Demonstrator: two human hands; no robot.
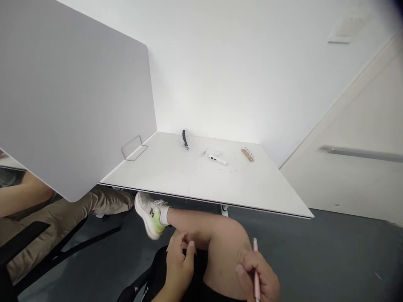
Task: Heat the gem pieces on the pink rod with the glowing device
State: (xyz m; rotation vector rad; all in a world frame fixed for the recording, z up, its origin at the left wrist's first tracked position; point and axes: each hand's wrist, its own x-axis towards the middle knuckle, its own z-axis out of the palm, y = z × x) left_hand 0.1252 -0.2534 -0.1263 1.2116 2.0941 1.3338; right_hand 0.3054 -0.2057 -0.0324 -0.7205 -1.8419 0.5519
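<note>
In the lower right of the head view, my right hand (262, 277) is closed around a slim pink pen (257, 283) with a pale tip, held upright over my bent knee. My left hand (179, 264) rests by my crossed leg (204, 228). Its fingers are loosely curled and the thumb stands apart, with nothing seen in it. Neither hand touches the white table (252, 188) beyond my knee. On it lie a white pen-shaped device (217, 160) with dark markings and a small wooden strip (247, 154) bearing several clear pieces.
A black curved object (184, 137) lies at the back of the table, near clear bits and scattered crumbs. A grey divider (78, 92) with a wire bracket (134, 149) stands left. Beyond it, another person's leg (69, 214) and arm show beside a black chair.
</note>
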